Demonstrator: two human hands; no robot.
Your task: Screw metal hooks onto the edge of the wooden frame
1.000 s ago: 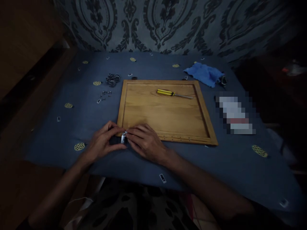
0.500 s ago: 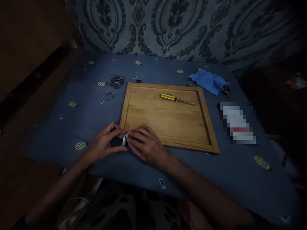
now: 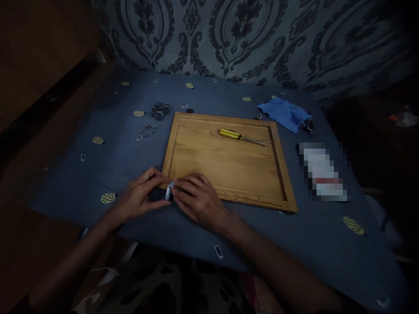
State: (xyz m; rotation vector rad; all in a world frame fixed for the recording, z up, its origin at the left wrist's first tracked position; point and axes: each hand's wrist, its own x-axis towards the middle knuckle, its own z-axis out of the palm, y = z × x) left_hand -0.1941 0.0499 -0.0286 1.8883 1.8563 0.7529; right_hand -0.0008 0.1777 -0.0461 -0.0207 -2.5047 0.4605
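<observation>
Steadying a metal piece at the panel's near left corner.
My left hand pinches it between thumb and fingertip; my right hand touches it with bunched fingers, whether gripping I can't tell. Uneven pressure could skew it off the edge. Knocking the panel could roll the screwdriver lying on it; tugging the cover could scatter the screws.

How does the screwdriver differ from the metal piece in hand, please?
The screwdriver is longer than the metal piece. The screwdriver shows yellow and black; the metal piece looks silvery. The screwdriver lies loose on the board, while the metal piece is between the left hand and right hand.
</observation>
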